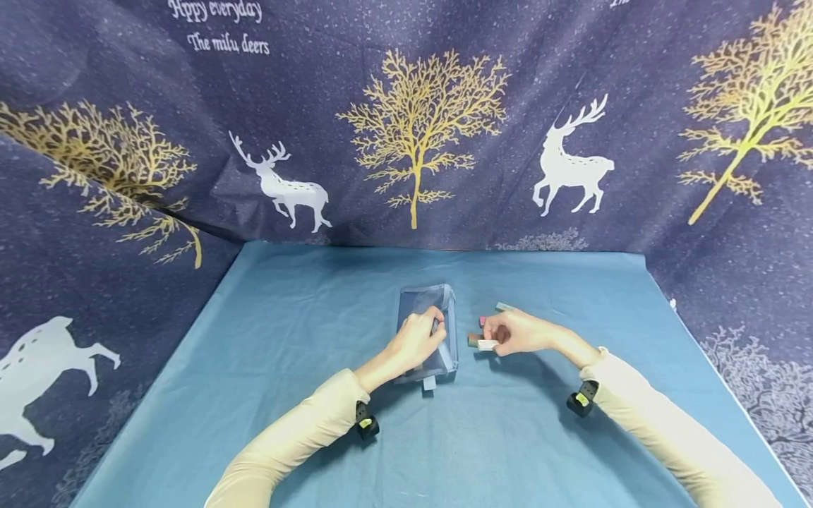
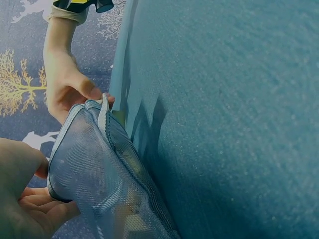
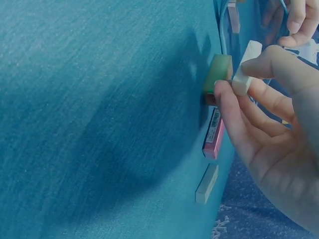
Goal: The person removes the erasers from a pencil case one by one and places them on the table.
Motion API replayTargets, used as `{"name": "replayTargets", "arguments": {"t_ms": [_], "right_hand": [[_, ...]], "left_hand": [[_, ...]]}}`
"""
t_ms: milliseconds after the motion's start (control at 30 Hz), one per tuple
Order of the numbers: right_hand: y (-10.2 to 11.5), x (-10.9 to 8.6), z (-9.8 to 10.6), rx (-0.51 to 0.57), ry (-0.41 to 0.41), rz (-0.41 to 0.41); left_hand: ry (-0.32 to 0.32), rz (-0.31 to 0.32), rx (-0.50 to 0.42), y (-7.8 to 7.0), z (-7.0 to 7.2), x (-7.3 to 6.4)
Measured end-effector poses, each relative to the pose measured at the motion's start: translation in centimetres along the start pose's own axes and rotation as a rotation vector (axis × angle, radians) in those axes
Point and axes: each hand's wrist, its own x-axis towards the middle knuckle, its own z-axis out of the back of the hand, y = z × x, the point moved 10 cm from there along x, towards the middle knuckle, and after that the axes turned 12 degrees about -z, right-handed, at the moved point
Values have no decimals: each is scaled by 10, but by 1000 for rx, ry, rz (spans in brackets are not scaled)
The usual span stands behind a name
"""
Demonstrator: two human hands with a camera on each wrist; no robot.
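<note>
My left hand (image 1: 419,339) pinches the edge of a blue mesh zip pouch (image 2: 89,159), thumb on one side and fingers on the other. The pouch's zipper side faces right, and pale shapes show dimly through the mesh in the left wrist view. My right hand (image 1: 517,331) holds a white eraser (image 3: 246,69) between thumb and fingers, just right of the pouch. Close beside it lies a green block (image 3: 218,74) with a brownish end. A pink block (image 3: 213,133) with a barcode label and a pale grey-green block (image 3: 207,184) lie farther back on the cloth.
A blue cloth (image 1: 305,310) covers the table. Dark curtains (image 1: 356,204) printed with deer and trees stand along the back and sides. A small light tag (image 1: 429,384) sticks out at the pouch's near end.
</note>
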Motion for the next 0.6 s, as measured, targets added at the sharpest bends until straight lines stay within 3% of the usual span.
{"name": "replayTargets", "arguments": {"t_ms": [600], "right_hand": [[-10,-4,-9,14,101,-37]], "left_hand": [[5,-7,-5,1,-3,0]]}}
